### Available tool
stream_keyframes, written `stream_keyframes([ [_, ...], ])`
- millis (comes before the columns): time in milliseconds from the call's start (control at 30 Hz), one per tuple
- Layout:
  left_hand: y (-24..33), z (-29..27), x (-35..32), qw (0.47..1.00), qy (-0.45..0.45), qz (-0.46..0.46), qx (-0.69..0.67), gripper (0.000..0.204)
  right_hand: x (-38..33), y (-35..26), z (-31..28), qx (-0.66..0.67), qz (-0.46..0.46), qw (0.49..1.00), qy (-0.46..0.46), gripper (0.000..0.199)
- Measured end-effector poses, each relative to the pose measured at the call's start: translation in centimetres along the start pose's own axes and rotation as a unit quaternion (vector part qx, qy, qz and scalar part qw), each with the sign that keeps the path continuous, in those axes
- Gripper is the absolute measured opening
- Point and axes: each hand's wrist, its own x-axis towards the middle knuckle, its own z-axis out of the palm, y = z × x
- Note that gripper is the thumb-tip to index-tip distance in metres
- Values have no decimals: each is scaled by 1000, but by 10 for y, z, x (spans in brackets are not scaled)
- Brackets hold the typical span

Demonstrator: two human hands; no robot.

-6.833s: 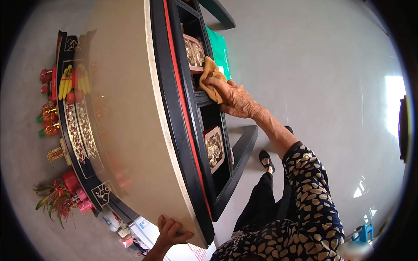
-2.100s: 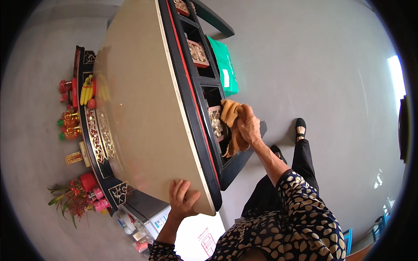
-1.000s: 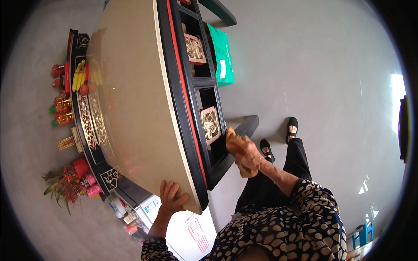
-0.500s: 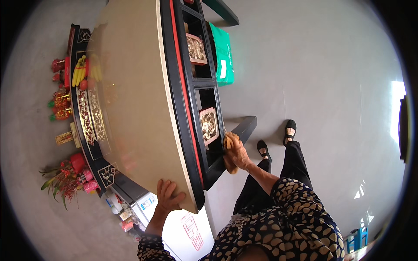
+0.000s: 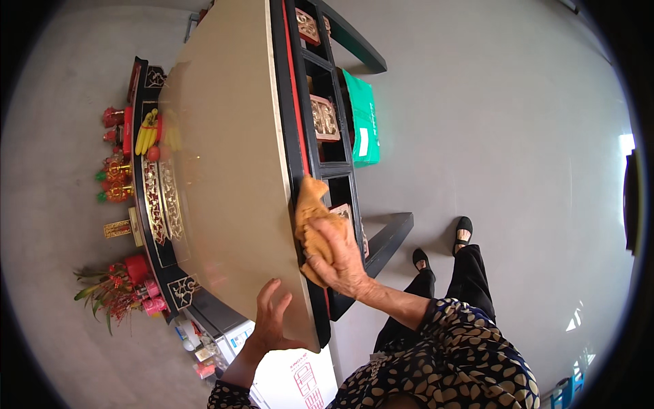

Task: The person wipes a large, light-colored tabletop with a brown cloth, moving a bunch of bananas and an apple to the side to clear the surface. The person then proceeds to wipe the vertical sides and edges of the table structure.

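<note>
My right hand point(image 5: 342, 262) presses an orange-tan cloth point(image 5: 313, 195) against the black front edge of a table, with its fingers wrapped over the bunched fabric. The cloth lies across the red stripe point(image 5: 293, 82) that runs along this edge. At the near corner of the pale tabletop point(image 5: 231, 136) is my left hand point(image 5: 272, 320), its fingers apart and nothing in it. Gilded carved panels point(image 5: 325, 117) sit in the black framed openings below the edge. The cloth and my right hand partly cover the nearest panel.
A raised black shelf point(image 5: 163, 249) along the far left side carries yellow bananas point(image 5: 146, 133), red and gold ornaments and a potted plant point(image 5: 112, 293). A green box point(image 5: 362, 116) stands beside the table. One black table leg point(image 5: 390, 238) juts toward my feet. A white box point(image 5: 286, 375) is below my left hand.
My right hand has brought the cloth from the lower frame beside the panel up to the red-striped edge. My left hand's fingers have lifted and spread at the corner. The view has shifted.
</note>
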Motion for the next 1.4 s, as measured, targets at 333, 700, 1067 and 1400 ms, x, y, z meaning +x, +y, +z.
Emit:
stream_keyframes([
  [333,-7,9,141,977,189,-103,6,86,102,66,23,-66,44,995,64,56],
  [700,-7,0,176,970,178,-161,-32,70,235,78,16,11,-26,980,197,39],
  [1067,-5,3,176,966,204,-152,-44,68,93,72,-17,20,-24,984,-176,91],
  [1400,-10,3,176,971,193,-143,-18,71,155,86,-18,21,-38,994,-101,75],
])
